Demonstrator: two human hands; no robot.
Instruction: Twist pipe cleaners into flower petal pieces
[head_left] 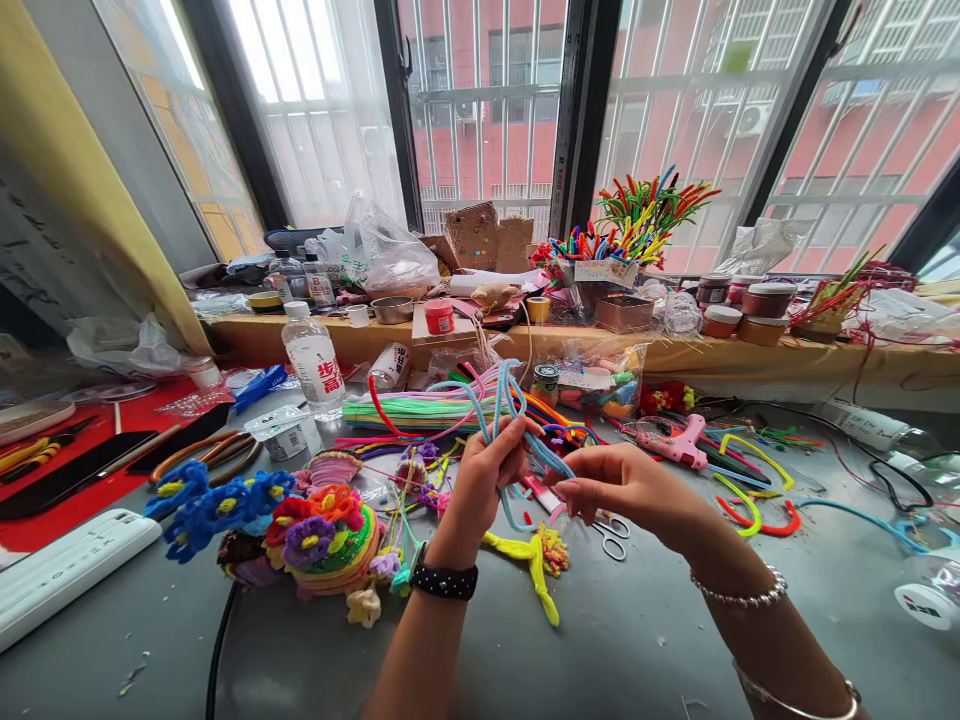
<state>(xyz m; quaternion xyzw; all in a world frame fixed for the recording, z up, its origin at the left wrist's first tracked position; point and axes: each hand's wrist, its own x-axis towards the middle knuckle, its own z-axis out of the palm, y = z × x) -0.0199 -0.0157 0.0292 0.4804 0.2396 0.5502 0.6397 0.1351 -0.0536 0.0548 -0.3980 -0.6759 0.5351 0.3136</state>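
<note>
Several light blue pipe cleaners [550,457], bent into loops, are held above the desk between my two hands. My left hand [493,468] is closed around them, with loops standing up above its fingers. On the other side my right hand [626,492] pinches the ends between thumb and fingers. Just below lies a yellow pipe cleaner piece [538,572] beside a small yellow-and-pink tuft [553,550]. White-handled scissors [613,545] rest under my right hand, their blades partly hidden. Left of my left wrist is a cluster of pipe cleaner flowers [311,537].
Behind my hands lies a bundle of green pipe cleaners [409,412]. A clear bottle [311,365] stands at the left, a white power strip [75,570] nearer. At right are a pink glue gun [679,440] and loose bent pipe cleaners [757,515]. Jars [765,303] line the window ledge.
</note>
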